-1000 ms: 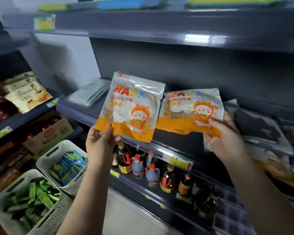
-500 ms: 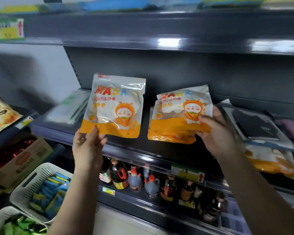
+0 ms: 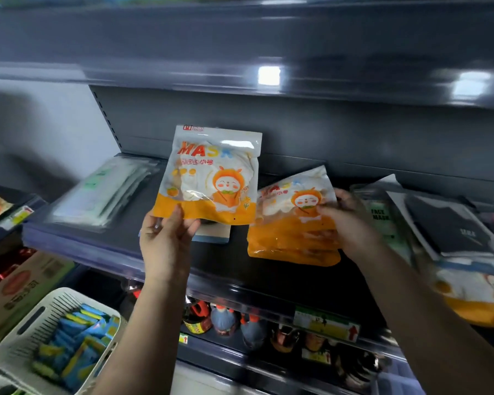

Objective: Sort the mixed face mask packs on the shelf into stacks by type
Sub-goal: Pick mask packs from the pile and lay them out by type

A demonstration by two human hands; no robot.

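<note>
My left hand (image 3: 166,238) holds an orange and white cartoon mask pack (image 3: 208,175) upright by its bottom edge, above the dark shelf (image 3: 103,249). My right hand (image 3: 345,220) grips a stack of the same orange packs (image 3: 291,226) that lies tilted on the shelf's middle. A stack of clear, pale green mask packs (image 3: 103,192) lies at the shelf's left. To the right lie a green pack marked FACE MASK (image 3: 382,218) and black mask packs (image 3: 451,226). Another orange pack (image 3: 474,300) hangs over the front edge at far right.
A light blue pack (image 3: 214,233) lies flat behind my left hand. Below the shelf stand several dark sauce bottles (image 3: 226,320). A white basket (image 3: 49,340) of blue and yellow packets stands at lower left, beside a cardboard box (image 3: 20,286). An upper shelf (image 3: 240,75) overhangs.
My right hand has lowered its orange packs onto the shelf, where they now lie tilted. The left hand's pack has shifted right, closer to them. The view has swung right and down.
</note>
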